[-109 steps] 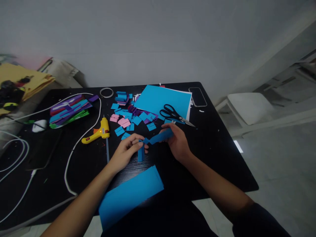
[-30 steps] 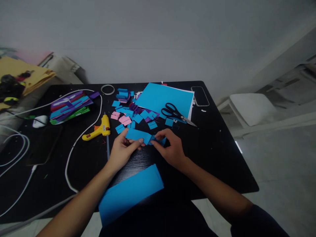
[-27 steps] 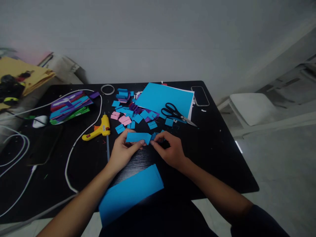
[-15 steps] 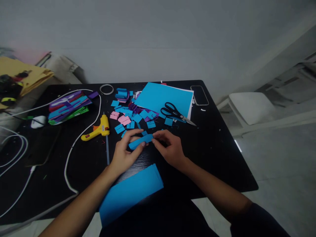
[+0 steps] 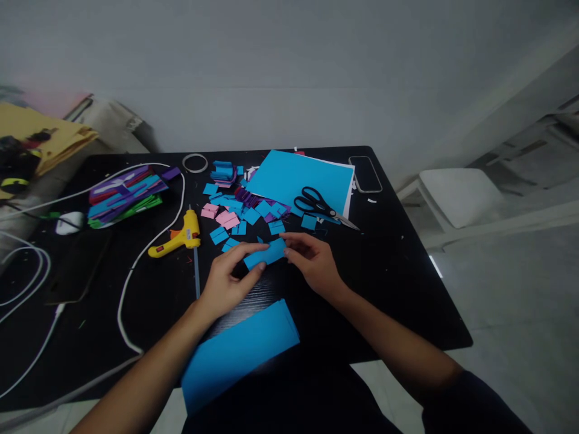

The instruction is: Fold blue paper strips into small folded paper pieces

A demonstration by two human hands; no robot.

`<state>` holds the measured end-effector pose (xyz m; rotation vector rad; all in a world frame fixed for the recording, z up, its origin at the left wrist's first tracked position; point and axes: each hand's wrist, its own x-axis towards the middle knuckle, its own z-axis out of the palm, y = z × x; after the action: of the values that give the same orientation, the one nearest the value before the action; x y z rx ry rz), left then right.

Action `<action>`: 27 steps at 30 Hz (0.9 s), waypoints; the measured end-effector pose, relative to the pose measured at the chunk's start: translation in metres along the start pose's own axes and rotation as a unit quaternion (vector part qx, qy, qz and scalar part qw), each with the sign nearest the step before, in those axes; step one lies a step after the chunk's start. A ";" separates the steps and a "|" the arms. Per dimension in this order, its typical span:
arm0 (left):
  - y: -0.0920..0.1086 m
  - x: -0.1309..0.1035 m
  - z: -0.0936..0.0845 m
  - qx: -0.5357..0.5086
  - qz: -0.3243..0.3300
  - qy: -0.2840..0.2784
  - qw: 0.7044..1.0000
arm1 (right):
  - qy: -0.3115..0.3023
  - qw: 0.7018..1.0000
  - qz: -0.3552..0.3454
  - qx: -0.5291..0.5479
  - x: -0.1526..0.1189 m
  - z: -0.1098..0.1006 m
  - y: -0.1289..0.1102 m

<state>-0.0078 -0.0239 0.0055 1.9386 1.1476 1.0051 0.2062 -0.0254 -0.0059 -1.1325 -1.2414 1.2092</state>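
Observation:
Between my two hands is a narrow blue paper strip (image 5: 266, 253), tilted up to the right. My left hand (image 5: 228, 280) pinches its left end, thumb on the near edge and fingers on the far edge. The right end is gripped by the thumb and fingertips of my right hand (image 5: 313, 264). Just beyond my fingers lie several small blue paper pieces (image 5: 251, 216) and a few folded pink ones (image 5: 228, 219). Larger blue paper sheets (image 5: 246, 349) rest at the table's near edge, below my hands.
Left of my hands lies a yellow glue gun (image 5: 181, 236) with a white cable (image 5: 132, 271). Black-handled scissors (image 5: 323, 207) sit on a blue sheet (image 5: 301, 175). A phone (image 5: 365, 175), a tape ring (image 5: 195, 163) and a bundle of coloured strips (image 5: 126, 196) are farther back.
The strip has shifted slightly right and its broad face now shows flatter. Both hands moved a little with it, the left fingers closing over its far edge.

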 end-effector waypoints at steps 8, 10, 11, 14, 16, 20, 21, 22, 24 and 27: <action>-0.001 -0.002 0.001 0.023 0.005 0.037 0.999 | -0.011 1.000 0.018 0.017 0.001 0.000 0.003; -0.001 -0.001 0.000 0.026 0.030 0.032 0.999 | -0.012 1.000 0.008 0.007 0.000 0.001 0.003; -0.001 0.000 0.000 0.026 0.039 0.027 0.999 | -0.013 1.000 0.002 0.001 0.000 0.002 0.003; 0.001 0.002 0.000 0.030 0.052 0.015 0.998 | -0.023 0.999 -0.012 -0.024 -0.003 0.005 0.003; 0.002 0.002 0.000 0.039 0.058 0.020 0.997 | -0.025 0.998 -0.026 -0.042 -0.005 0.006 0.003; 0.003 -0.001 0.002 0.054 0.048 0.039 0.997 | -0.009 0.992 -0.080 -0.096 -0.009 0.009 0.003; 0.004 -0.001 0.003 0.053 0.044 0.041 0.997 | -0.004 0.988 -0.098 -0.116 -0.009 0.009 0.002; 0.004 -0.002 0.003 0.051 0.041 0.042 0.997 | 0.000 0.984 -0.116 -0.138 -0.010 0.009 0.001; 0.004 -0.004 0.004 0.046 0.040 0.045 0.997 | 0.004 0.974 -0.147 -0.173 -0.010 0.009 -0.002; 0.004 -0.006 0.006 0.045 0.054 0.046 0.996 | 0.010 0.965 -0.187 -0.184 -0.011 0.008 -0.005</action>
<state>-0.0032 -0.0321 0.0045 2.0640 1.1669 1.1277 0.1985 -0.0366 -0.0010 -1.1014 -1.6238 0.6991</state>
